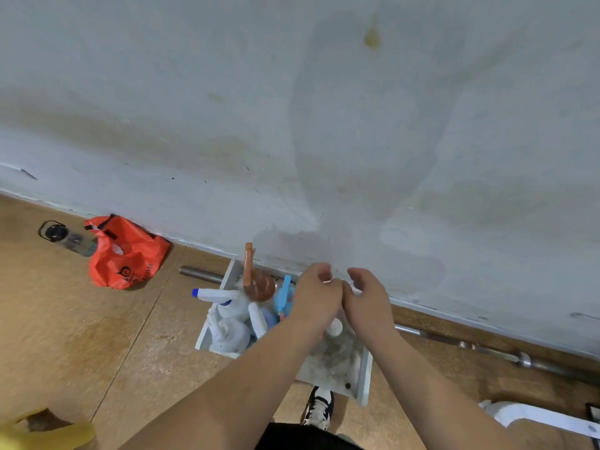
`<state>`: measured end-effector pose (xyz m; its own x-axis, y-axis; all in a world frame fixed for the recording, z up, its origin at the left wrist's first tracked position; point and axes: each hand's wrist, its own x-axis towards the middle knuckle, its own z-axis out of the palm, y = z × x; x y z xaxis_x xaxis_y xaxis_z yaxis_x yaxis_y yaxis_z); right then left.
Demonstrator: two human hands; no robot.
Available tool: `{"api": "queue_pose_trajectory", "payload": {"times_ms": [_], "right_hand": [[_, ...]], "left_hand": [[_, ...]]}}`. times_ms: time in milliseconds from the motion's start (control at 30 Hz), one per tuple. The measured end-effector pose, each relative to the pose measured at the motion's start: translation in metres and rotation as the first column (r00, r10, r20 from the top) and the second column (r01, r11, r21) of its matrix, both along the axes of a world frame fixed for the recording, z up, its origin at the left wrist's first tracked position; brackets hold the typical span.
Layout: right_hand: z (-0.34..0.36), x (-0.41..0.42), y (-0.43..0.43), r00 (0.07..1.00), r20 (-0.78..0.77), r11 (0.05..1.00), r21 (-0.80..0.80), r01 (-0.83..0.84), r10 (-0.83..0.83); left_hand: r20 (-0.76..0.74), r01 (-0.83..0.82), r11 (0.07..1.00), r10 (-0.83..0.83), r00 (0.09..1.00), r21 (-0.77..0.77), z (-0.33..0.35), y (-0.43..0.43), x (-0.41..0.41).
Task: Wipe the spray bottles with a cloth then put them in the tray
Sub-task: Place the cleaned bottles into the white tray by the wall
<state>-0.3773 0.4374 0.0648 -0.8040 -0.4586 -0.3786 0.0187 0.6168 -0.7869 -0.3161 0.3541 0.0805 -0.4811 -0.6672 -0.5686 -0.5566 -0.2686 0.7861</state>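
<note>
Left hand (316,297) and right hand (367,302) touch above the tray (365,375), fingers curled; if they hold something, I cannot tell. Bottles (233,316) crowd the tray's left end.

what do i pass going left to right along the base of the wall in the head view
clear water bottle → orange bag → white spray bottle → brown spray bottle → blue spray bottle → barbell
</note>
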Motion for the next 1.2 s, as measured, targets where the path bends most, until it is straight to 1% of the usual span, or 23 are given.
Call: {"api": "queue_pose_trajectory", "payload": {"times_ms": [100, 167, 233, 300, 367, 433, 467, 500, 533, 600, 633, 667, 700, 733, 767, 867, 967, 1033, 1100, 1200], "right_hand": [[0.020, 0.004, -0.025, 0.999, -0.024, 0.995, -0.091, -0.037, 0.035], [0.030, 0.009, -0.041, 0.998, -0.029, 0.991, -0.118, -0.058, 0.055], [0.033, 0.017, -0.055, 0.997, -0.005, 0.994, -0.075, -0.075, 0.075], [0.026, 0.025, -0.067, 0.994, 0.059, 0.996, -0.013, -0.086, 0.087], [0.018, 0.034, -0.078, 0.986, 0.106, 0.989, 0.063, -0.134, 0.127], [0.009, 0.042, -0.086, 0.982, 0.145, 0.978, 0.150, -0.142, 0.120], [0.007, 0.046, -0.090, 0.981, 0.160, 0.973, 0.186, -0.138, 0.109], [0.004, 0.050, -0.094, 0.979, 0.174, 0.968, 0.210, -0.141, 0.105], [0.004, 0.055, -0.098, 0.977, 0.189, 0.962, 0.233, -0.142, 0.098], [0.004, 0.062, -0.108, 0.977, 0.199, 0.947, 0.290, -0.138, 0.082], [0.002, 0.066, -0.111, 0.980, 0.186, 0.936, 0.327, -0.130, 0.072], [-0.001, 0.069, -0.114, 0.984, 0.171, 0.923, 0.367, -0.115, 0.054], [-0.003, 0.071, -0.117, 0.987, 0.156, 0.912, 0.399, -0.097, 0.036], [-0.007, 0.073, -0.118, 0.988, 0.152, 0.900, 0.428, -0.085, 0.021], [-0.011, 0.075, -0.119, 0.987, 0.161, 0.893, 0.443, -0.080, 0.009], [-0.022, 0.080, -0.119, 0.989, 0.147, 0.883, 0.464, -0.073, 0.005], [-0.028, 0.076, -0.124, 0.995, 0.087, 0.885, 0.466, -0.006, -0.039], [-0.029, 0.073, -0.125, 0.990, 0.113, 0.906, 0.422, 0.034, -0.089], [-0.028, 0.071, -0.126, 0.987, 0.145, 0.937, 0.350, 0.012, -0.067], [-0.028, 0.064, -0.131, 0.992, 0.122, 0.954, 0.294, -0.063, 0.028]], "left_hand": [[-0.124, -0.014, 0.999, 0.010, 0.992, -0.039, 0.015, -0.032, 0.006], [-0.132, 0.021, 0.996, -0.032, 0.991, -0.087, 0.021, -0.060, 0.010], [-0.146, 0.052, 0.986, -0.075, 0.986, -0.160, 0.031, -0.093, 0.017], [-0.154, 0.072, 0.974, -0.107, 0.982, -0.214, 0.036, -0.129, 0.027], [-0.093, 0.127, 0.943, -0.162, 0.982, -0.308, 0.034, -0.169, 0.041], [0.058, 0.271, 0.872, -0.271, 0.961, -0.407, 0.032, -0.204, 0.056], [0.153, 0.384, 0.813, -0.353, 0.923, -0.438, 0.031, -0.217, 0.062], [0.242, 0.516, 0.738, -0.457, 0.856, -0.434, 0.029, -0.228, 0.067], [0.319, 0.649, 0.643, -0.566, 0.761, -0.407, 0.026, -0.236, 0.071], [0.406, 0.847, 0.419, -0.747, 0.527, -0.328, 0.017, -0.246, 0.074], [0.422, 0.902, 0.320, -0.803, 0.420, -0.290, 0.011, -0.249, 0.074], [0.433, 0.935, 0.237, -0.837, 0.333, -0.263, 0.004, -0.251, 0.073], [0.441, 0.952, 0.172, -0.855, 0.272, -0.254, -0.002, -0.252, 0.072], [0.451, 0.958, 0.136, -0.860, 0.241, -0.252, -0.009, -0.253, 0.071], [0.460, 0.956, 0.119, -0.856, 0.235, -0.268, -0.015, -0.255, 0.071], [0.482, 0.929, 0.092, -0.834, 0.268, -0.358, -0.026, -0.258, 0.072], [0.536, 0.913, 0.004, -0.809, 0.242, -0.407, -0.027, -0.264, 0.073], [0.574, 0.905, -0.030, -0.782, 0.243, -0.425, -0.025, -0.267, 0.076], [0.584, 0.902, -0.019, -0.768, 0.262, -0.430, -0.026, -0.271, 0.079], [0.550, 0.902, 0.055, -0.776, 0.308, -0.428, -0.027, -0.277, 0.086]]}}
